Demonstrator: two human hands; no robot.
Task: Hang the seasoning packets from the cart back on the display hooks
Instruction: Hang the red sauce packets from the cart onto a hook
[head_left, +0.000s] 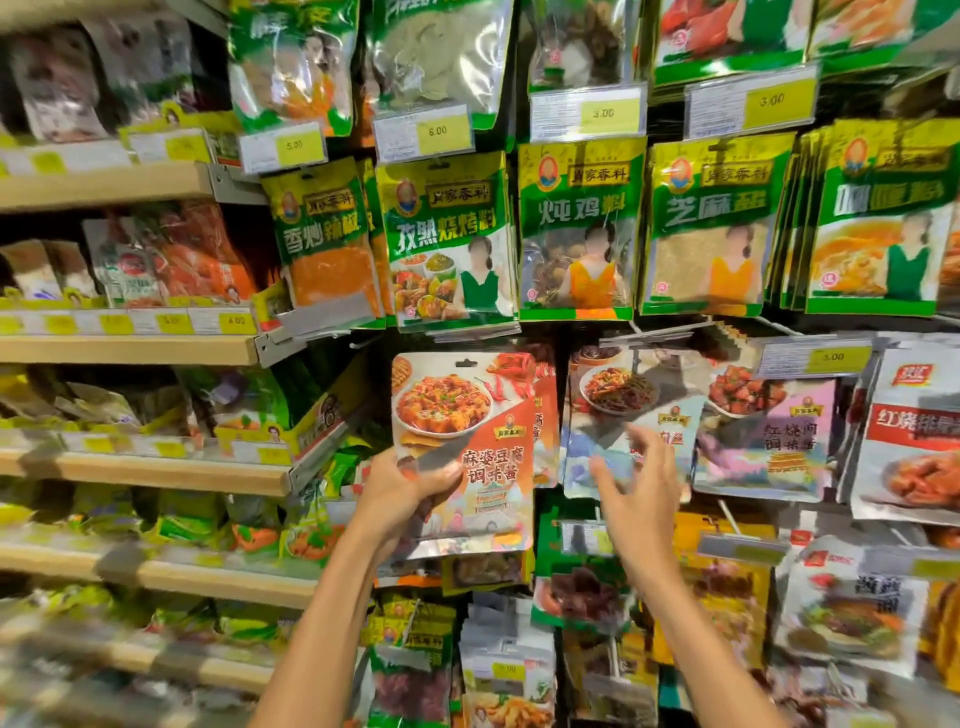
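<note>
Below green spice packets: mapo tofu seasoning packet, hanging step in hand.
Left hand grips its lower corner; right hand spread, empty; next, hang-hole probably needs aligning.

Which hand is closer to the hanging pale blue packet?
Right. The right hand spreads open before the pale blue packet's lower half; the left hand grips the orange packet beside it, further left.
</note>
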